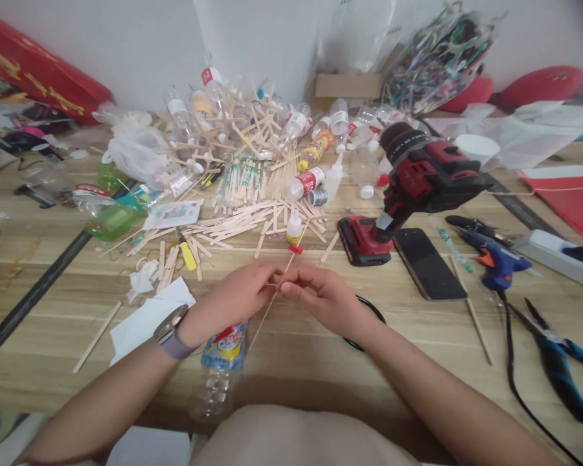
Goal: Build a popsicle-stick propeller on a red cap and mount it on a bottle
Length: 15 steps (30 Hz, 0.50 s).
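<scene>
My left hand (243, 291), with a watch on its wrist, and my right hand (323, 296) meet above the table's middle. Their fingers are closed in a pinch around a thin bamboo skewer (261, 323), which runs slantwise between them. Something pale and thread-thin shows at the left fingertips; I cannot make out what it is. A small red cap (296, 248) appears at the skewer's far end, touching or just behind it. Beyond stands a small glue bottle (294, 228) with a yellow label. Below my left hand lies a clear plastic bottle (223, 362) with a blue label.
A red cordless drill (408, 188) stands at right, beside a phone (430, 264), a blue glue gun (498, 259) and pliers (556, 356). Flat wooden sticks (223, 226) and plastic bottles pile up behind. At left are white paper (143, 323) and a yellow-handled screwdriver (188, 254).
</scene>
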Tool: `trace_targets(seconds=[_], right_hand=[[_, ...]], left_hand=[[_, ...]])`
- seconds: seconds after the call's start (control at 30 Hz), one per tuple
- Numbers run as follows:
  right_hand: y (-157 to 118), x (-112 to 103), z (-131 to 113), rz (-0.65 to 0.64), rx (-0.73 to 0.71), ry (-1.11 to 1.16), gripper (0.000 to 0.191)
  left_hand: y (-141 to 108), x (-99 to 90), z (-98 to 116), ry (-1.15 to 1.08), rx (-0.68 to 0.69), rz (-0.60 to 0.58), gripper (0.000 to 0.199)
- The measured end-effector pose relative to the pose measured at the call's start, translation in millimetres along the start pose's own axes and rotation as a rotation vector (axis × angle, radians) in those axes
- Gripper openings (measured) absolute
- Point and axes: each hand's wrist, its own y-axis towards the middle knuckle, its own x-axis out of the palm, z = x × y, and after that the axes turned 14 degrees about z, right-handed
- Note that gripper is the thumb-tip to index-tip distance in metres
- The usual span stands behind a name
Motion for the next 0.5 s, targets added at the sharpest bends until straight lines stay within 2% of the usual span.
trace_targets(seconds=[0.1,0.2,0.37,0.5], right_hand=[[-7,0,11,-0.002,-0.085,-0.306,0.022],[-11,6,24,0.000,-0.133,-0.594,0.023],[-12,18,36,-0.021,-0.143,-0.680,0.019],[-12,19,37,-0.044,-0.164,-0.682,0.018]], left_hand=[[11,7.1,-3,0.182,-0.070,-0.072,0.023],[21,13.9,-7,0.232,-0.091,-0.106,0.021],[31,17.7,-8,0.186,-0.091,-0.155,0.019],[35,14.5,-6,0.112,-0.127,-0.172,0.016]])
